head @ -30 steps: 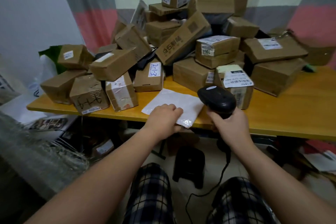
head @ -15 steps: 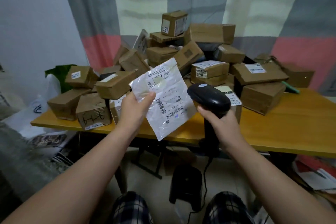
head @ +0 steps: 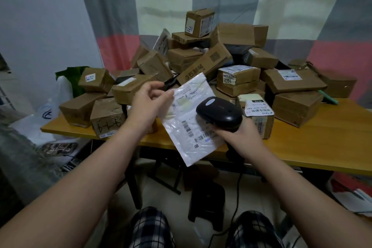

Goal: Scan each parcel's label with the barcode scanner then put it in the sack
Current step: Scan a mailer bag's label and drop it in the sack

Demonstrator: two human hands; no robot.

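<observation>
My left hand [head: 150, 104] pinches the left edge of a flat white plastic mailer [head: 187, 127], holding it in the air above the table's front edge with its printed label and barcodes facing me. My right hand [head: 239, 135] grips a black barcode scanner [head: 219, 112] by the handle. The scanner head overlaps the mailer's right side, just above the barcodes. A grey woven sack [head: 22, 151] shows blurred at the lower left.
A tall pile of brown cardboard parcels [head: 201, 62] covers the back of the wooden table [head: 322, 143]. White plastic bags [head: 50, 110] lie left of the table. A black scanner stand [head: 207, 205] and cable sit on the floor between my knees.
The mailer lay on the table a second ago; my left hand lifted it and turned its label toward me. The scanner has moved left and now overlaps the mailer.
</observation>
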